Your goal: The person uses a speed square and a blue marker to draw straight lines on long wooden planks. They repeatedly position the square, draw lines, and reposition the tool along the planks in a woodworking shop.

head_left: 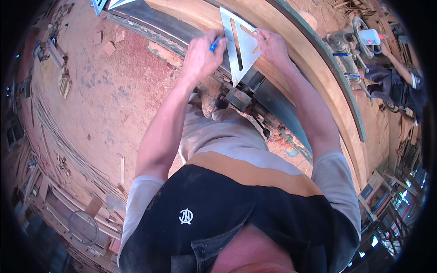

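My left hand (205, 52) is closed around a blue pen (215, 44), right beside the left edge of a silver triangular square (231, 50). The square has a long slot and smaller cutouts. It lies flat over a long wooden board (186, 10). My right hand (273, 45) grips the square at its upper right corner, with the thumb and fingers on its edge. The pen's tip is hidden by my fingers.
The board rests on a machine with a dark metal bed (280, 102) and levers below. A long curved wooden piece (318, 68) runs along its right. A white bottle (369, 37) with a red tip stands near another person's arm (398, 63). Wood strips (61, 132) lie left on the dusty floor.
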{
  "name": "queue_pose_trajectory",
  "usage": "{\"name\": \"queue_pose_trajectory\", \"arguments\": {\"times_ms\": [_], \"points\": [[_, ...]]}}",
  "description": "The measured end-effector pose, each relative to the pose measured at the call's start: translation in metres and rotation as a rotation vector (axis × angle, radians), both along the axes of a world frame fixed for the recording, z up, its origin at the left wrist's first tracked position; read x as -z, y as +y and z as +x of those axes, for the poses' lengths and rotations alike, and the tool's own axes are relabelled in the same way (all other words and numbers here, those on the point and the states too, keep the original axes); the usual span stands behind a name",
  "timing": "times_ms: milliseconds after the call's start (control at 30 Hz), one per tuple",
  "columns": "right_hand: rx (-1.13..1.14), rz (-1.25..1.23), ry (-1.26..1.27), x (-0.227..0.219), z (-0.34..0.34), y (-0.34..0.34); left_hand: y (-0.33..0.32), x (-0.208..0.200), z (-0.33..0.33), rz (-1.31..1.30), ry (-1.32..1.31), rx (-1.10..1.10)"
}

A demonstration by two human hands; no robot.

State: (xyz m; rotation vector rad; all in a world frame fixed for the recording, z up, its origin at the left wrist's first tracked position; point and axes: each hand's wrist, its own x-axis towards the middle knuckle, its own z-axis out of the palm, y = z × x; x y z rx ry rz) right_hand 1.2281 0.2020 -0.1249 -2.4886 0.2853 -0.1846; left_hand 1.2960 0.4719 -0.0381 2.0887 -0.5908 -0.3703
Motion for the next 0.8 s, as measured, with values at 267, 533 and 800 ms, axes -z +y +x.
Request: {"name": "queue_pose_trajectory", "arguments": {"times_ms": [267, 533, 800], "points": [[0.183, -0.11, 0.081, -0.049, -0.018, 0.013, 0.005, -0.013, -0.094, 0.175, -0.438, 0.29], [0.097, 0.2, 0.335, -0.116, 0.005, -0.016, 0.013, -0.017, -0.041, 0.16, -0.732, 0.14], [-0.112, 0.005, 0.049, -0.019, 0.06, 0.016, 0.069, 0.006, 0.072, -0.149, 0.293, -0.219]]}}
